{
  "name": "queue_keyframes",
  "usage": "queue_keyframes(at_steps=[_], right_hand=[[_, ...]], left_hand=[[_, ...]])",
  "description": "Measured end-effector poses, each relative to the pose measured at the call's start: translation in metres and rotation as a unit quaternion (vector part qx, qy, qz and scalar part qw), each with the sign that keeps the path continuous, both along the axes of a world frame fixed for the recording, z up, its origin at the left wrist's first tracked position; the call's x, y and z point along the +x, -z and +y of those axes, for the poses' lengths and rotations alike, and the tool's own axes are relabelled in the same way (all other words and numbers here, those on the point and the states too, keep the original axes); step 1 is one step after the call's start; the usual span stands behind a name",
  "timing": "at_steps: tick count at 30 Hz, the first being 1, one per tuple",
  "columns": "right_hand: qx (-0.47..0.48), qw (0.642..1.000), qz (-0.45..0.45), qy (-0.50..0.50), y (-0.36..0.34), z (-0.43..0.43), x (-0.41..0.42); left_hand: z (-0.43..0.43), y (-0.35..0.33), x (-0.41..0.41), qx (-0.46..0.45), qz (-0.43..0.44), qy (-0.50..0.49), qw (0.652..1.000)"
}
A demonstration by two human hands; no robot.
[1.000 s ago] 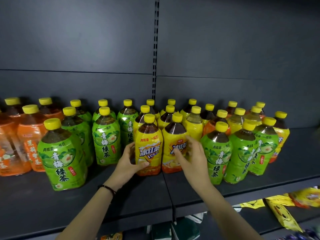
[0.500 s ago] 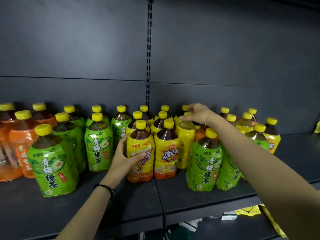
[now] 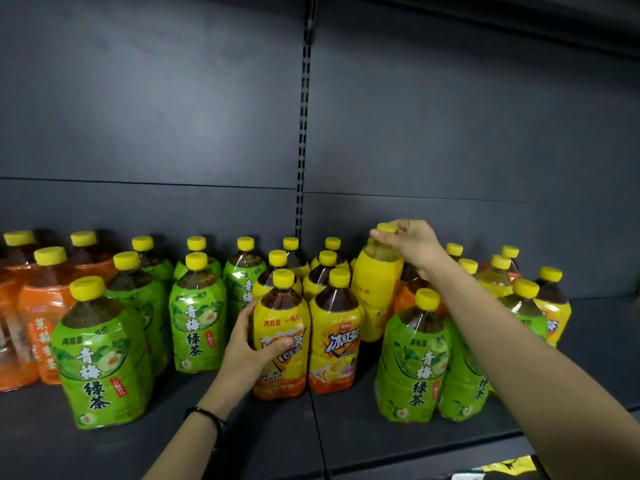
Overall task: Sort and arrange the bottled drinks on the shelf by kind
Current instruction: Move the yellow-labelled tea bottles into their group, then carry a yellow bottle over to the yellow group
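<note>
Seemingly for regrouping, a pale-yellow plastic bottle (image 3: 375,289) at one o'clock is gripped by the right hand (image 3: 412,244), a yellow-labelled tea bottle (image 3: 282,341) by the left hand (image 3: 249,355).

my right hand (image 3: 414,245) is off the front row, over to the back, and now hoisting the pale yellow bottle (image 3: 375,289) up by its cap (image 3: 387,227).

I see glossy plastic btl (image 3: 277,299) w/ shiny film label (image 3: 289,320) in left hand (image 3: 247,355), smooth plastic cap (image 3: 387,227) in right hand (image 3: 414,242), matt metal shelf (image 3: 346,431) below both.
</note>
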State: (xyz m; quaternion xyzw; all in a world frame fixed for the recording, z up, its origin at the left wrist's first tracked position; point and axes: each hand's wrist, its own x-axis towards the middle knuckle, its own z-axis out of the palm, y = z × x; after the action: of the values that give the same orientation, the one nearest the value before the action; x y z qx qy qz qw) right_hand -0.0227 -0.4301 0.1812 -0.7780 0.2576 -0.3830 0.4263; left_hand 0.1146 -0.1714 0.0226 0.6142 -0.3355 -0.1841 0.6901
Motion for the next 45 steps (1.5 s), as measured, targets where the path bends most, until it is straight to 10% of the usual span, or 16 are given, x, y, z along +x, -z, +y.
queue_keyframes(at_steps=[7, 16, 45], right_hand=[[-0.029, 0.97, -0.233, -0.057, -0.081, 0.063, -0.017], [-0.052, 0.962, -0.255, -0.084, -0.098, 0.134, -0.035], [0.162, 0.901, -0.019, -0.403, 0.104, 0.226, 0.022]], left_hand=[[0.007, -0.039, -0.016, 0.021, -0.138, -0.102, 0.985], [-0.037, -0.131, -0.096, -0.025, -0.281, -0.014, 0.959], [0.144, -0.003, -0.039, 0.052, 0.001, -0.008, 0.999]])
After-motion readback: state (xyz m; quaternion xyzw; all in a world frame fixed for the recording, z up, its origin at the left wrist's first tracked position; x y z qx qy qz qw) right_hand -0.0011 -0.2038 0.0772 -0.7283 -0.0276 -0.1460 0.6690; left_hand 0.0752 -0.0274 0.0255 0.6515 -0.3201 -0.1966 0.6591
